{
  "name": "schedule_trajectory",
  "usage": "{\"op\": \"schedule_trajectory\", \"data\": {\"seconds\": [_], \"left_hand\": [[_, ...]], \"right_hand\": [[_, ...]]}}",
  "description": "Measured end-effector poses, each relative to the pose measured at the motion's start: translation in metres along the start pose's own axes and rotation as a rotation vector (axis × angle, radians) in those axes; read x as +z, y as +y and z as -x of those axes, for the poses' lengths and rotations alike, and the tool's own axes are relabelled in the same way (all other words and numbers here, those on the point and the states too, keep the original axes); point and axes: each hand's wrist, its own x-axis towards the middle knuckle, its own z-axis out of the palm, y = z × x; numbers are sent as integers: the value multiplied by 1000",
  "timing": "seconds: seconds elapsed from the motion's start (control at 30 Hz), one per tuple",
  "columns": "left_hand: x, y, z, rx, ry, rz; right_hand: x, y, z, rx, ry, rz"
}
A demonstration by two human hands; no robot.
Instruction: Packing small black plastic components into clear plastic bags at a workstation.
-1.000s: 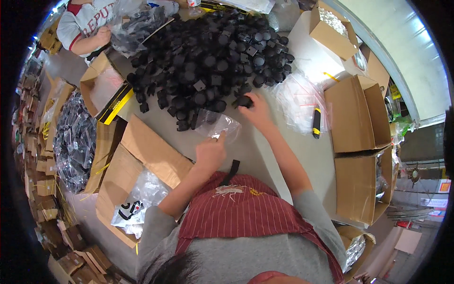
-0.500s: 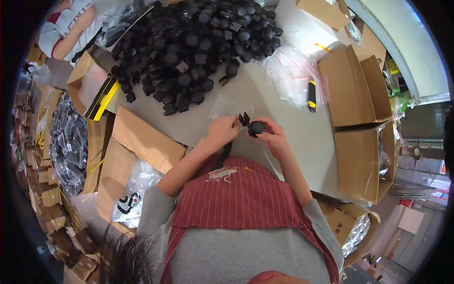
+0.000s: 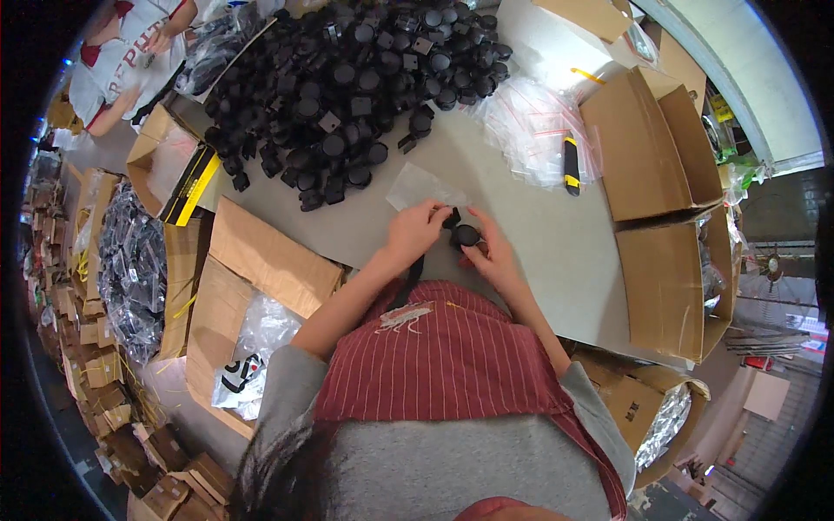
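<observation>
Just in front of my apron, both hands are closed on one small black clip-like part (image 3: 466, 235) with a round disc at one end. My right hand (image 3: 497, 257) grips it by the disc. The fingertips of my left hand (image 3: 413, 233) pinch its upper, narrower end and hide some of it. A clear plastic bag (image 3: 421, 186) lies flat on the table (image 3: 539, 260), right beyond my left fingers. Farther off, a large heap of similar black parts (image 3: 347, 95) covers the back of the table, and a few sit at its near edge.
Zip bags (image 3: 530, 130) and a black-and-yellow utility knife (image 3: 571, 165) lie at the right. Open cardboard boxes (image 3: 647, 148) line the right edge; a carton with plastic (image 3: 269, 252) stands left. Beyond it is a box of bagged items (image 3: 132, 269). Another person (image 3: 130, 56) is at far left.
My left fingers have moved right and closed over the part's upper end, whose two prongs showed spread apart before. The clear bag shows more plainly now. The other person's hands have moved.
</observation>
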Motion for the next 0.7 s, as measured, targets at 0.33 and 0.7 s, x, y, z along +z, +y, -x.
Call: {"op": "schedule_trajectory", "data": {"seconds": [0.33, 0.7], "left_hand": [[14, -9, -10, 183, 96, -199], [10, -23, 13, 385, 197, -448]], "right_hand": [[1, 24, -13, -402, 169, 596], [10, 14, -28, -51, 84, 171]]}}
